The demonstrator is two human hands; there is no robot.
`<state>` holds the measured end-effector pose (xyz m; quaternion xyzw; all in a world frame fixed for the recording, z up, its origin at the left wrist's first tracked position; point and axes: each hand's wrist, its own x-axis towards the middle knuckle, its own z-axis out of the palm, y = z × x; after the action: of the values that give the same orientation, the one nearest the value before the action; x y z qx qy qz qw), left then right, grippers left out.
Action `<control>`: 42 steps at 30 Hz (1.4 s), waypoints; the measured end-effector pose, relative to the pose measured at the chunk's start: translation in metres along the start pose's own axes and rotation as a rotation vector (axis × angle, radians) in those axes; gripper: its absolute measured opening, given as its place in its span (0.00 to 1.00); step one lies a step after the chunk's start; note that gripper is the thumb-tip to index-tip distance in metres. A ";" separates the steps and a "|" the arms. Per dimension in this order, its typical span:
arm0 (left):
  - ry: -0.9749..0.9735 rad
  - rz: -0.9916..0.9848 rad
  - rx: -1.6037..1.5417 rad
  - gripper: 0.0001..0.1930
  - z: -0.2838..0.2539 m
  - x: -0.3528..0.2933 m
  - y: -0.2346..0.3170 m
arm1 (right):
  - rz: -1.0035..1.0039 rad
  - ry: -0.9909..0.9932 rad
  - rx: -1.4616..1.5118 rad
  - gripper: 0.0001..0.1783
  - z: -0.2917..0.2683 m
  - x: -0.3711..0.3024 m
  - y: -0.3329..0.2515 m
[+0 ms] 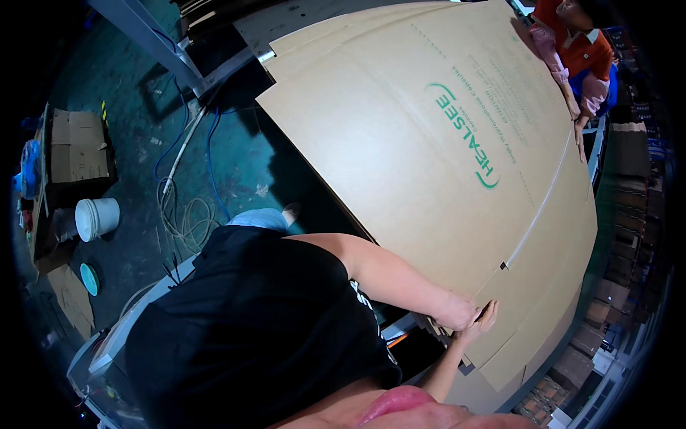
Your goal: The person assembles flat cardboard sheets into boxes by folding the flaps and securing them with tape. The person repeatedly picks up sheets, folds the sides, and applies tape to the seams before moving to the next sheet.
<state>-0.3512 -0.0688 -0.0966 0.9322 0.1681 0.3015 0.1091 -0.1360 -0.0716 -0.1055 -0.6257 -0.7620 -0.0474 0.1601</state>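
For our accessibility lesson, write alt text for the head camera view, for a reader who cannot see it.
A person's two hands, left hand and right hand, grip the near edge of a stack of big flat cardboard sheets. Across the stack, a co-worker in an orange top rests a hand on the far edge; a white bucket stands on the green floor.

To your left, on the green floor [128, 93], a white bucket [96, 217] stands near an open brown carton [77, 145]. A round teal lid [89, 279] lies just below the bucket. Pale cables [187, 214] coil on the floor beside a blue hose [209, 154]. Across from you, another person in an orange top [580, 44] leans in at the far edge. Stacked brown boxes [629, 214] line your right side.
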 end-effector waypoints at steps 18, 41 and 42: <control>-0.135 -0.062 -0.315 0.10 -0.077 -0.061 -0.045 | 0.113 0.189 0.072 0.28 -0.030 0.021 -0.061; -0.026 -0.125 -0.314 0.11 -0.084 -0.098 -0.041 | -0.193 0.335 0.364 0.22 -0.181 0.024 -0.024; -0.013 -0.131 -0.313 0.11 -0.080 -0.102 -0.041 | -0.446 0.167 0.360 0.28 -0.174 0.040 -0.061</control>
<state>-0.4864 -0.0619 -0.0990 0.8928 0.1789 0.3100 0.2736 -0.1693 -0.0943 0.0784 -0.3982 -0.8611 0.0030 0.3161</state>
